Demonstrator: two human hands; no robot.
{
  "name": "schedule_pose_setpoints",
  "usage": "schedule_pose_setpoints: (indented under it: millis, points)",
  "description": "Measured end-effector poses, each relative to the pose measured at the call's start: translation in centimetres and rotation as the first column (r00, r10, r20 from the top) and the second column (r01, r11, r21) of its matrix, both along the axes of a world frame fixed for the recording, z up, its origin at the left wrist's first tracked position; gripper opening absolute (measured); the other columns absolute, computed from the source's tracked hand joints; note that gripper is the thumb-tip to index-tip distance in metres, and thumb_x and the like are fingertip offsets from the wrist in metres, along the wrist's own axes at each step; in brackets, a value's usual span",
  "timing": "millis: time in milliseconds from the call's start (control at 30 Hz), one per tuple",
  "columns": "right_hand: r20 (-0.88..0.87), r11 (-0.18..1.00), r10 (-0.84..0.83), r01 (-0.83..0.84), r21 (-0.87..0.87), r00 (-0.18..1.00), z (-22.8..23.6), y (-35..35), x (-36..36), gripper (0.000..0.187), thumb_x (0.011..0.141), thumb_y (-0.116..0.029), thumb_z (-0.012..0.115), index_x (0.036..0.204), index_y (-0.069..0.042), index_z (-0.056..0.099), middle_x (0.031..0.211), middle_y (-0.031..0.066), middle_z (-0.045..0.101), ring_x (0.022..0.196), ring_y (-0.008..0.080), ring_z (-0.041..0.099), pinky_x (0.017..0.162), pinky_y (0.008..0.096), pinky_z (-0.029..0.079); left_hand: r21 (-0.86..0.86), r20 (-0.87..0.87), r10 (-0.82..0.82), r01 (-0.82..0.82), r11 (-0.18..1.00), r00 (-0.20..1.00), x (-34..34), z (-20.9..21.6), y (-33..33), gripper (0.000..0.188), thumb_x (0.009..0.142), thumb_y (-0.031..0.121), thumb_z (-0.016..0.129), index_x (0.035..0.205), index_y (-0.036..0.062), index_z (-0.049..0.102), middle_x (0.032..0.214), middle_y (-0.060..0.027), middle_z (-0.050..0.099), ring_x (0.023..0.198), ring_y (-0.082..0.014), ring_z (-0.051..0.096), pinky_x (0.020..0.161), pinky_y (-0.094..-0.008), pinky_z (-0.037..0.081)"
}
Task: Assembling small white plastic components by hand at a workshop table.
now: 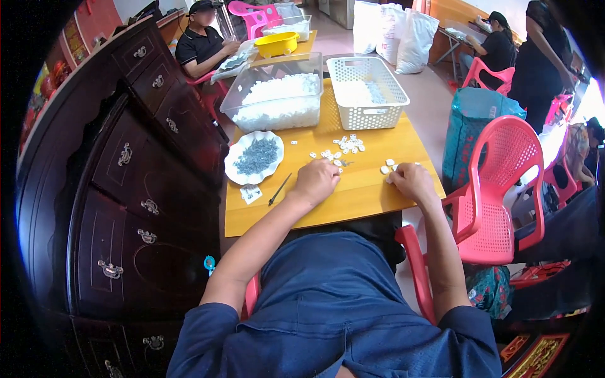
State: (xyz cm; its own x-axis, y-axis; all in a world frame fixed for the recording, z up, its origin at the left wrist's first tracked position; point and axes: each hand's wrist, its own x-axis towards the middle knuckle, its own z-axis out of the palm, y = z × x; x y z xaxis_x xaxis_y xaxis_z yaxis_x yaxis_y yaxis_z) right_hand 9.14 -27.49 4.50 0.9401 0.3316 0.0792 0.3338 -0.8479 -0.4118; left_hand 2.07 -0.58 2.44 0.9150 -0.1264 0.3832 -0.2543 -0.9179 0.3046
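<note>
My left hand [317, 181] rests on the yellow table [372, 205], its fingers curled down and closed; whatever they hold is hidden under them. Just beyond its fingertips lie small white plastic pieces [337, 155] with holes and a few small grey pieces [347, 164]. Farther right, my right hand [416, 183] is closed, with a bit of a small white piece showing at its fingertips. Some plain white pieces [385, 170] lie beside that hand. A scalloped white plate [234, 165] heaped with small grey parts [258, 155] stands left of my left hand.
A clear bin [309, 116] of white pieces and a white perforated basket [372, 118] stand at the table's far side. A dark pointed tool [280, 189] and a small printed card [251, 194] lie at left. Dark drawers flank the left; a pink chair [488, 227] stands right. Other people sit farther off.
</note>
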Motion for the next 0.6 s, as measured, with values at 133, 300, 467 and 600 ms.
schedule_pose_setpoints:
  millis: [133, 300, 467, 600]
  points:
    - [0.111, 1.0, -0.014, 0.017, -0.026, 0.994, -0.6, 0.9, 0.1, 0.026, 0.084, -0.032, 0.07, 0.083, -0.006, 0.074, 0.078, 0.0187, 0.071, 0.078, 0.0364, 0.07, 0.074, 0.0484, 0.054, 0.005, 0.005, 0.001, -0.001, 1.0, 1.0, 0.4, -0.5, 0.0, 0.013, 0.083, 0.02, 0.066, 0.079, 0.0104, 0.074, 0.083, -0.0115, 0.068, 0.083, -0.0312, 0.068, 0.072, -0.0457, 0.056]
    - [0.203, 0.986, 0.082, -0.109, 0.125, 0.976, -0.3, 3.4, 0.3, 0.023, 0.084, -0.028, 0.069, 0.083, -0.005, 0.072, 0.076, 0.0168, 0.071, 0.073, 0.0364, 0.07, 0.069, 0.0467, 0.055, 0.103, 0.032, -0.066, 0.062, 0.993, 0.997, 1.1, -1.1, 0.1, 0.012, 0.082, 0.016, 0.064, 0.075, 0.0077, 0.071, 0.081, -0.0125, 0.066, 0.082, -0.0324, 0.067, 0.072, -0.0462, 0.055]
    - [0.257, 0.949, 0.225, -0.271, 0.162, 0.94, -1.7, 7.9, 0.6, 0.016, 0.084, -0.022, 0.068, 0.086, -0.007, 0.072, 0.077, 0.0159, 0.071, 0.073, 0.0359, 0.07, 0.068, 0.0452, 0.055, 0.223, 0.006, -0.06, 0.057, 0.973, 0.998, 1.0, -0.5, -0.1, 0.01, 0.082, 0.015, 0.065, 0.078, 0.0062, 0.067, 0.08, -0.0141, 0.066, 0.082, -0.0348, 0.067, 0.072, -0.0477, 0.054]
    - [0.331, 0.903, 0.268, -0.355, 0.241, 0.905, -3.1, 10.4, 0.7, 0.013, 0.084, -0.022, 0.067, 0.082, -0.01, 0.073, 0.081, 0.0147, 0.071, 0.074, 0.0354, 0.07, 0.069, 0.0467, 0.056, -0.015, -0.028, -0.027, 0.027, 1.0, 0.999, -1.1, 0.5, 0.4, 0.011, 0.084, 0.015, 0.064, 0.085, 0.0039, 0.064, 0.084, -0.0161, 0.068, 0.08, -0.0367, 0.067, 0.07, -0.0483, 0.054]
